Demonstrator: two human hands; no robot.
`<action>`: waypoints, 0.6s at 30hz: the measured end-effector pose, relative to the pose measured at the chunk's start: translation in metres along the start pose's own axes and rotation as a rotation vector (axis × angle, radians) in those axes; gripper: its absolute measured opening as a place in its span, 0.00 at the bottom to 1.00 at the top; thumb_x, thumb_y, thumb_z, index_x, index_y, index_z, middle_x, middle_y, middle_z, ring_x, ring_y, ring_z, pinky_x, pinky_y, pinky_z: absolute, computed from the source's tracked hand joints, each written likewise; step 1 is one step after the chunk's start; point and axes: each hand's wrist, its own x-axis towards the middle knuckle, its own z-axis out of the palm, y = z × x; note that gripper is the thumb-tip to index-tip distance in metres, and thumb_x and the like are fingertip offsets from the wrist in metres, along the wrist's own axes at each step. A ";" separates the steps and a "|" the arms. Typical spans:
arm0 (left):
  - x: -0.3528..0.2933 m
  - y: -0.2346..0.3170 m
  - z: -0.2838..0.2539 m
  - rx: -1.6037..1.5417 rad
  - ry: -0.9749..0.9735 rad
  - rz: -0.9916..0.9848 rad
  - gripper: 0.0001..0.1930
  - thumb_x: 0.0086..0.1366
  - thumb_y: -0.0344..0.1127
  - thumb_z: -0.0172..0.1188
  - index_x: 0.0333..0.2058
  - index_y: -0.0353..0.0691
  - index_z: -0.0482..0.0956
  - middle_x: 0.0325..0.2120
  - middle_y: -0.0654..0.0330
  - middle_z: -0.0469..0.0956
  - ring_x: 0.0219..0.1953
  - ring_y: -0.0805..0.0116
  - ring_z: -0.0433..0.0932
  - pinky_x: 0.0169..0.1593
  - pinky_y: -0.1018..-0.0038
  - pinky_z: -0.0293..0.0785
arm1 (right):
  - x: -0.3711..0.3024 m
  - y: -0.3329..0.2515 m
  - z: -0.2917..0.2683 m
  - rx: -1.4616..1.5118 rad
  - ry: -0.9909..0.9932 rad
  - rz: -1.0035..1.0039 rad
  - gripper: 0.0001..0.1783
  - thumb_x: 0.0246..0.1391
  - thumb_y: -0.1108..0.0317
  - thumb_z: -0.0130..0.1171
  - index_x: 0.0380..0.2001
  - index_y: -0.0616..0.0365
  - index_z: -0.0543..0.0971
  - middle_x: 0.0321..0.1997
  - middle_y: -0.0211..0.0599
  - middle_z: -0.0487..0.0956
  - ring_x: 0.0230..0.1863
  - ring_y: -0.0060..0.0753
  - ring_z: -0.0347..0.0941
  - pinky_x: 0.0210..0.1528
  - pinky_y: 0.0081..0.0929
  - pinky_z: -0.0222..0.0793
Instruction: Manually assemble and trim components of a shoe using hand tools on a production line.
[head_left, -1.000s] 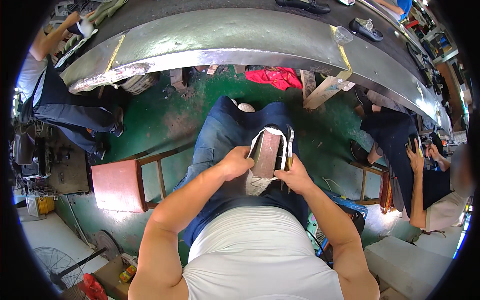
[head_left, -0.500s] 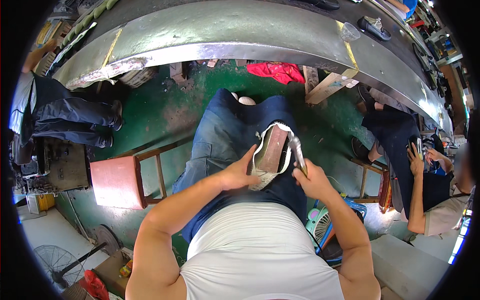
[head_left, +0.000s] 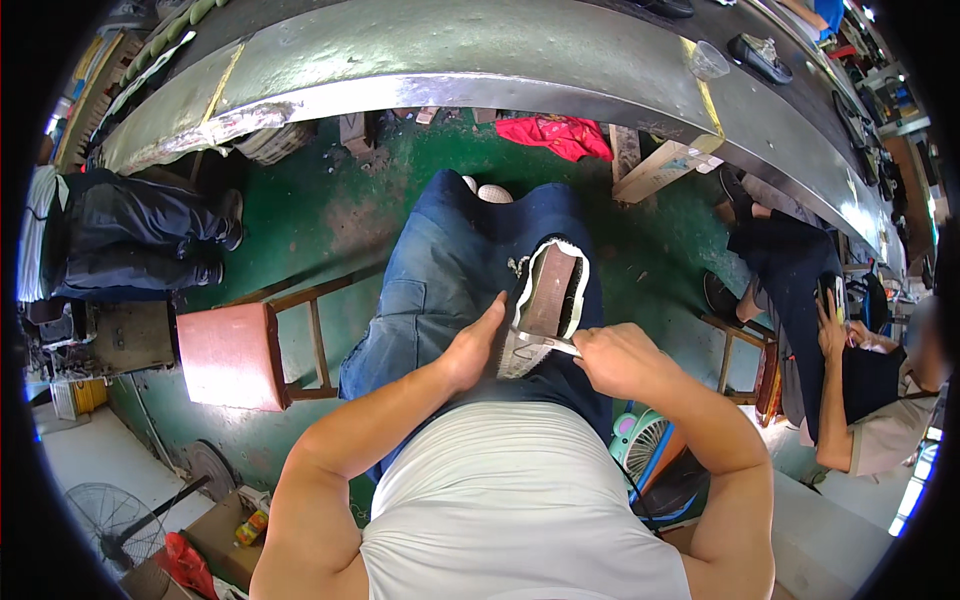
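Observation:
An upturned shoe (head_left: 548, 290) lies across my lap, its pinkish-brown inner sole facing up and a white edge folded around the rim. My left hand (head_left: 474, 346) grips its left side, the thumb along the edge and the other fingers mostly hidden. In my right hand (head_left: 618, 358) is a slim metal hand tool (head_left: 548, 343); its curved head lies across the near end of the shoe. Whether it is pincers or a hammer I cannot make out. Dark laces or trim hang at the shoe's upper left.
A long metal-topped bench (head_left: 400, 60) crosses ahead, with a clear plastic cup (head_left: 708, 62) on it. A pink-topped stool (head_left: 232, 355) stands left, and a small green fan (head_left: 640, 440) sits right. Co-workers (head_left: 150, 225) flank both sides. Red cloth (head_left: 555, 136) lies under the bench.
My right hand has brought the tool from the shoe's right side down to its near end and turned it crosswise. My left hand has shifted slightly, still at the shoe's left side.

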 end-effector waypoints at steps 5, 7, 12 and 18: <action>0.034 -0.035 -0.005 0.372 0.451 0.210 0.31 0.78 0.53 0.36 0.69 0.36 0.61 0.64 0.47 0.69 0.66 0.56 0.67 0.68 0.68 0.59 | 0.011 0.000 0.067 0.316 0.414 -0.062 0.11 0.54 0.68 0.60 0.38 0.62 0.75 0.34 0.50 0.81 0.38 0.55 0.78 0.39 0.47 0.74; 0.032 -0.029 0.001 0.492 0.513 0.243 0.30 0.78 0.51 0.36 0.64 0.33 0.68 0.60 0.42 0.73 0.64 0.49 0.70 0.66 0.65 0.63 | 0.005 0.003 0.061 0.360 0.411 -0.053 0.11 0.55 0.67 0.60 0.39 0.62 0.74 0.34 0.51 0.80 0.39 0.56 0.77 0.42 0.47 0.73; 0.029 -0.023 -0.007 0.850 0.453 0.391 0.28 0.77 0.46 0.38 0.63 0.30 0.67 0.60 0.37 0.70 0.64 0.42 0.67 0.66 0.61 0.64 | 0.000 0.008 0.036 0.293 0.315 0.026 0.16 0.56 0.68 0.61 0.43 0.66 0.71 0.40 0.56 0.78 0.44 0.58 0.76 0.46 0.46 0.73; 0.022 -0.020 -0.003 1.116 0.351 0.587 0.26 0.74 0.43 0.46 0.66 0.36 0.64 0.64 0.40 0.64 0.65 0.43 0.66 0.65 0.60 0.66 | 0.002 0.007 0.035 0.162 0.358 0.216 0.15 0.57 0.67 0.60 0.43 0.65 0.72 0.38 0.53 0.78 0.41 0.57 0.78 0.45 0.44 0.75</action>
